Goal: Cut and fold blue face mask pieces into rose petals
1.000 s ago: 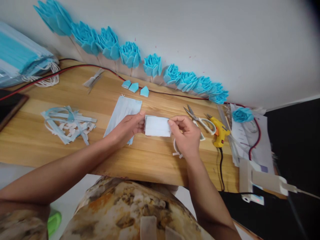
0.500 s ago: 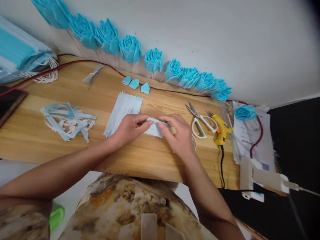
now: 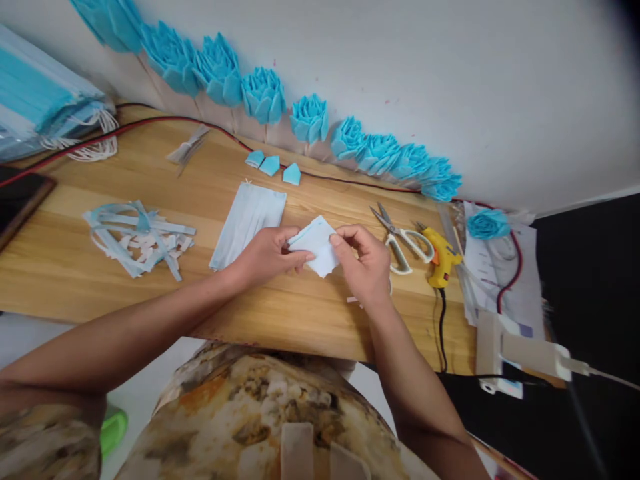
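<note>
Left hand [image 3: 270, 256]: grip pinched on left side of pale-blue piece [image 3: 320, 245]. Right hand [image 3: 368, 264]: grip pinched on its upper right edge. Pale-blue piece: held cornerwise between hands, above counter [image 3: 300, 323]. Step in hand, likely: folding or lining up; next move calls for steady pinch, edges even. Pleated mask [image 3: 249, 217]: flat, just beyond left hand. Scissors [image 3: 395, 230], yellow glue gun [image 3: 442, 263]: to right. Farther: three blue cut-outs [image 3: 271, 165]; blue flowers [image 3: 264, 97], rowed along wall [image 3: 425, 73].

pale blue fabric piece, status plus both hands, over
Left hand, right hand: both pinching pale blue fabric piece. Nothing blocking it. Pleated mask by left hand, open scissors beyond right hand.
</note>
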Demonstrator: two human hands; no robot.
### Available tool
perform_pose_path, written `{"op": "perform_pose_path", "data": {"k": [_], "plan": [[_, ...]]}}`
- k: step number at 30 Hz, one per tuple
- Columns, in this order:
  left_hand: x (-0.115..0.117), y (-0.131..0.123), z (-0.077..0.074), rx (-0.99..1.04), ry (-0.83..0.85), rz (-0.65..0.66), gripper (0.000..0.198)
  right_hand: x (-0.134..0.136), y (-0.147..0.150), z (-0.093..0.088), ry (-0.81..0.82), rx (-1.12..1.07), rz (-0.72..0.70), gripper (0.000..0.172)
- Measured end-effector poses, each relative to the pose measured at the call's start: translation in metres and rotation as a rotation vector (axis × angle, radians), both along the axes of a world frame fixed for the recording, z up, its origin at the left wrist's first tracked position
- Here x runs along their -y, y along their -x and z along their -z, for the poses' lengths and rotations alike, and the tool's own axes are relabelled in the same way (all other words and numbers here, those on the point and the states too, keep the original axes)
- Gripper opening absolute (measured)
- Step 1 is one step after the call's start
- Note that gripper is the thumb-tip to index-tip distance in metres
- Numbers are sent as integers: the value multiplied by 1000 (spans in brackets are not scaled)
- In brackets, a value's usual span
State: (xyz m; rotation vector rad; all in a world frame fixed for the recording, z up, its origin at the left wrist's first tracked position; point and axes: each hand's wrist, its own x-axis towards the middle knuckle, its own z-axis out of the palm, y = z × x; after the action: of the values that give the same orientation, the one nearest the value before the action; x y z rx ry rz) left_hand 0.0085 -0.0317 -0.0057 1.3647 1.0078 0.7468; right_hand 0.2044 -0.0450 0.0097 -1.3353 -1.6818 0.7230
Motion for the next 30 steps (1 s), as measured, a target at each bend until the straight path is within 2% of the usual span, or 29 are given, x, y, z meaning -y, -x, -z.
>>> {"op": "perform_pose_path", "data": {"k": [5, 9, 11, 13, 14, 15, 16, 18, 20, 22, 25, 30], "plan": [[0, -1, 1, 26, 60, 40, 27, -3, -2, 4, 116, -77, -29, 18], [-5, 7, -4, -42, 31, 77, 27, -17, -7, -2, 142, 26, -137, 17], [-8, 14, -11, -108, -106, -31, 25, -29, -10, -6, 154, 129, -190, 17], [-10, 20, -19, -161, -276, -248, 26, -42, -11, -7, 209, 223, -249, 15], [-10, 22, -23, -186, -346, -311, 27, -48, -11, -5, 243, 287, -263, 14], [-9, 23, -26, -225, -411, -313, 27, -53, -10, -3, 265, 347, -260, 14], [-9, 22, -27, -280, -479, -258, 27, -57, -9, 0, 281, 394, -257, 14], [-10, 17, -26, -437, -626, -37, 27, -63, -6, 6, 302, 453, -248, 15], [-13, 9, -20, -602, -750, 198, 32, -66, -2, 11, 301, 488, -244, 15], [-17, 2, -12, -733, -815, 334, 37, -69, 0, 14, 271, 534, -243, 15], [-20, -6, -1, -858, -836, 409, 38, -75, 0, 16, 212, 581, -240, 15], [-13, -6, 9, -895, -859, 403, 37, -73, -12, 12, 110, 540, -237, 13]]}}
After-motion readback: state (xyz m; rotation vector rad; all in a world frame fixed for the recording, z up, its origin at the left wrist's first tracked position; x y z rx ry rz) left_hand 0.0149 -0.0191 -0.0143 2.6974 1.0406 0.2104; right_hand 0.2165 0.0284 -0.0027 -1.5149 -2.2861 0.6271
